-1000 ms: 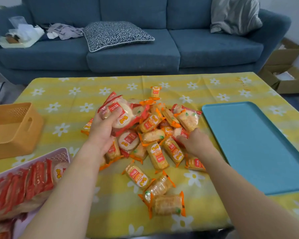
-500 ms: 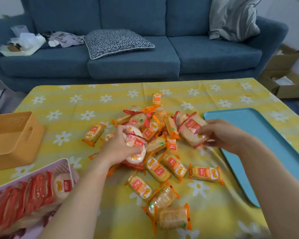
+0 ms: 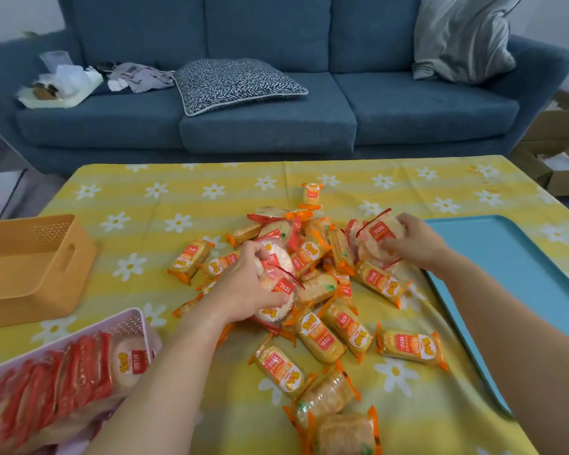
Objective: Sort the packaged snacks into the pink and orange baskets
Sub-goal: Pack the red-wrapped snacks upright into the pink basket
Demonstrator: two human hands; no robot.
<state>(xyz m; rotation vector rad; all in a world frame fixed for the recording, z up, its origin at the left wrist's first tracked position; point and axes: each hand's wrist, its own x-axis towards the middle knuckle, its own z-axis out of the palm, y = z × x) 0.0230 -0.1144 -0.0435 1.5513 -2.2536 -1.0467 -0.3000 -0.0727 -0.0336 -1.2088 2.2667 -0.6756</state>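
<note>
The left grip (image 3: 243, 287) clasps stacked round red-wrapped cracker packets (image 3: 276, 289) mid-counter; the right grip (image 3: 411, 244) grasps another round red-edged packet (image 3: 376, 236), label face up.

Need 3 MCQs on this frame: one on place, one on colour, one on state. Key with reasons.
1. Where does the pink basket stand?
A) on the sofa
B) at the table's near left, nearer the person than the orange basket
C) right of the snack pile

2. What colour is the tray at the table's right?
A) red
B) green
C) light blue

3. What is the left hand doing?
A) gripping round red-edged snack packs
B) lying flat and empty
C) holding a basket handle

Key:
1 B: it sits at the near left corner, in front of the orange basket.
2 C: its surface is plainly light blue.
3 A: its fingers curl round the packs.
</note>
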